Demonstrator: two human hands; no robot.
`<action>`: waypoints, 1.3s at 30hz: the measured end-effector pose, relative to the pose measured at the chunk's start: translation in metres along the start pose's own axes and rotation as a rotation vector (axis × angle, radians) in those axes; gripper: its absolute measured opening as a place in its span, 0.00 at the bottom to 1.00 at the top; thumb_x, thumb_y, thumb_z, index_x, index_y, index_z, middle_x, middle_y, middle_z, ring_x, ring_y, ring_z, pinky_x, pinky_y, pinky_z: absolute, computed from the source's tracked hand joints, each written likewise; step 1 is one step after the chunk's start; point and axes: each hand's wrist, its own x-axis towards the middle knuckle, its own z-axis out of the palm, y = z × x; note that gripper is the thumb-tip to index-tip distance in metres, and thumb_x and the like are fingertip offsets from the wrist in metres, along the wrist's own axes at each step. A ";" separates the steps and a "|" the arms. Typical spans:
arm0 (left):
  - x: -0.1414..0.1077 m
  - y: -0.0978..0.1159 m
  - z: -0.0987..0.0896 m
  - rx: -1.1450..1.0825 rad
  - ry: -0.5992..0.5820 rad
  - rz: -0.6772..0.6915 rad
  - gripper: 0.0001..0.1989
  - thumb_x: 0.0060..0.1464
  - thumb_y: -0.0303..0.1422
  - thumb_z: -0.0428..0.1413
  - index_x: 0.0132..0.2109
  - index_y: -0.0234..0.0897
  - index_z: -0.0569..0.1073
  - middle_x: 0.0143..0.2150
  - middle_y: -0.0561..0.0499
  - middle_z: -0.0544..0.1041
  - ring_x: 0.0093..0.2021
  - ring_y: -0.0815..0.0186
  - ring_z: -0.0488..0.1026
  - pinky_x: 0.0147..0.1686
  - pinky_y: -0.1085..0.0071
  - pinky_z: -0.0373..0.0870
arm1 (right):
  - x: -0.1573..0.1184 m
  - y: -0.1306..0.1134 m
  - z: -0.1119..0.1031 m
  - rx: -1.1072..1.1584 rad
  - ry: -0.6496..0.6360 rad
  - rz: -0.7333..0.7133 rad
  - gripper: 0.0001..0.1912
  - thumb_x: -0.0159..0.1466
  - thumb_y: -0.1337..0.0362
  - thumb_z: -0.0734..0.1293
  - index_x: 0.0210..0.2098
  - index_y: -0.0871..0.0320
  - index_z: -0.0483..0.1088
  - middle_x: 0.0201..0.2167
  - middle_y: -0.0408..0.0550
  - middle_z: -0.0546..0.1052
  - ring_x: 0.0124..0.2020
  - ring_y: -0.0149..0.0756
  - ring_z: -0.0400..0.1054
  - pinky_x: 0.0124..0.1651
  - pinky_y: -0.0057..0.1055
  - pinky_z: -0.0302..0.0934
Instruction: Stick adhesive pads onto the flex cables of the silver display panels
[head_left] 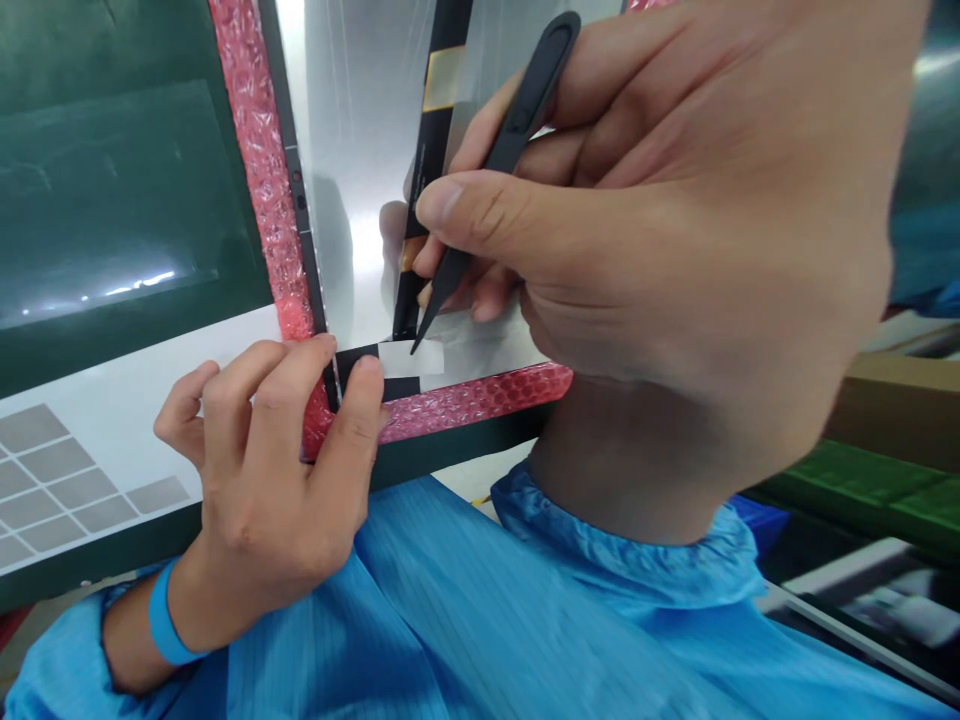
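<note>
My right hand [645,220] grips black tweezers [517,130], their dark tip pointing down at a small white label [409,358]. The label lies over black tape at the corner of a shiny silver panel [367,180]. My left hand [277,470] holds that same corner, thumb on the black tape beside the label and forefinger at the panel's dark edge. Its other fingers are curled and spread to the left. A black strip with gold-coloured patches [431,150] runs up the panel from near the label, partly behind my right fingers.
Pink bubble wrap [262,170] lines the panel's left and lower edges. To the left are a dark green mat [112,230] with a clear sheet and a white sheet [172,380] with grey squares. Green and brown box-like things [885,490] stand at the right.
</note>
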 end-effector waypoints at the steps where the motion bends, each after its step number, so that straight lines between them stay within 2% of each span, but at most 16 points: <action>1: 0.000 0.000 0.000 0.003 0.001 0.006 0.17 0.63 0.27 0.65 0.58 0.39 0.80 0.60 0.36 0.80 0.58 0.42 0.77 0.54 0.39 0.71 | 0.000 -0.001 0.000 0.001 0.001 0.008 0.16 0.62 0.69 0.78 0.23 0.46 0.73 0.28 0.44 0.83 0.20 0.39 0.70 0.18 0.42 0.64; 5: 0.001 0.004 0.000 -0.029 0.045 -0.072 0.16 0.60 0.25 0.66 0.55 0.35 0.80 0.57 0.34 0.81 0.56 0.42 0.78 0.55 0.36 0.70 | 0.001 -0.004 0.001 0.014 0.012 0.035 0.19 0.59 0.71 0.78 0.20 0.47 0.70 0.26 0.47 0.81 0.19 0.42 0.68 0.18 0.45 0.62; 11: 0.001 0.006 0.001 -0.022 0.034 -0.056 0.17 0.61 0.26 0.66 0.56 0.36 0.79 0.58 0.34 0.81 0.57 0.42 0.78 0.57 0.38 0.69 | 0.001 -0.004 0.002 0.019 0.000 0.025 0.18 0.60 0.68 0.79 0.20 0.47 0.70 0.26 0.43 0.82 0.20 0.40 0.70 0.18 0.42 0.65; 16: 0.002 0.007 0.002 -0.036 0.044 -0.080 0.19 0.59 0.26 0.67 0.57 0.38 0.80 0.58 0.36 0.81 0.58 0.41 0.78 0.58 0.37 0.67 | 0.001 -0.001 -0.001 0.005 -0.005 -0.022 0.17 0.60 0.72 0.77 0.22 0.46 0.72 0.26 0.41 0.82 0.19 0.39 0.70 0.17 0.41 0.66; 22: 0.003 0.009 0.001 -0.016 -0.003 -0.086 0.19 0.62 0.26 0.66 0.59 0.39 0.79 0.60 0.36 0.80 0.60 0.42 0.77 0.59 0.37 0.66 | 0.003 -0.002 -0.001 0.001 -0.027 0.020 0.19 0.60 0.73 0.76 0.20 0.45 0.71 0.25 0.40 0.81 0.19 0.40 0.70 0.15 0.41 0.64; 27: 0.003 0.007 0.002 -0.007 0.006 -0.082 0.20 0.62 0.27 0.66 0.60 0.40 0.79 0.60 0.37 0.79 0.60 0.42 0.76 0.59 0.36 0.64 | 0.003 -0.005 0.004 0.017 0.025 0.010 0.21 0.60 0.75 0.77 0.19 0.48 0.69 0.24 0.43 0.80 0.18 0.39 0.69 0.16 0.40 0.62; 31: 0.003 0.006 0.001 0.000 -0.034 -0.060 0.21 0.62 0.28 0.65 0.61 0.39 0.78 0.61 0.35 0.78 0.60 0.40 0.75 0.59 0.35 0.62 | 0.001 -0.011 0.004 -0.032 0.036 0.020 0.20 0.59 0.77 0.77 0.21 0.48 0.71 0.25 0.43 0.81 0.22 0.41 0.74 0.19 0.39 0.62; 35: 0.003 0.006 0.001 0.004 -0.024 -0.061 0.23 0.60 0.27 0.66 0.62 0.39 0.78 0.60 0.35 0.79 0.60 0.40 0.76 0.60 0.36 0.62 | -0.001 -0.012 0.001 -0.040 0.026 0.019 0.17 0.59 0.72 0.79 0.23 0.46 0.73 0.26 0.44 0.80 0.25 0.45 0.75 0.21 0.41 0.64; 39: 0.003 0.006 0.001 0.012 -0.025 -0.066 0.22 0.61 0.26 0.65 0.61 0.40 0.78 0.60 0.36 0.79 0.60 0.41 0.75 0.60 0.36 0.63 | -0.002 -0.006 -0.001 -0.002 0.055 -0.017 0.15 0.61 0.69 0.79 0.25 0.46 0.74 0.27 0.45 0.80 0.26 0.44 0.75 0.23 0.41 0.67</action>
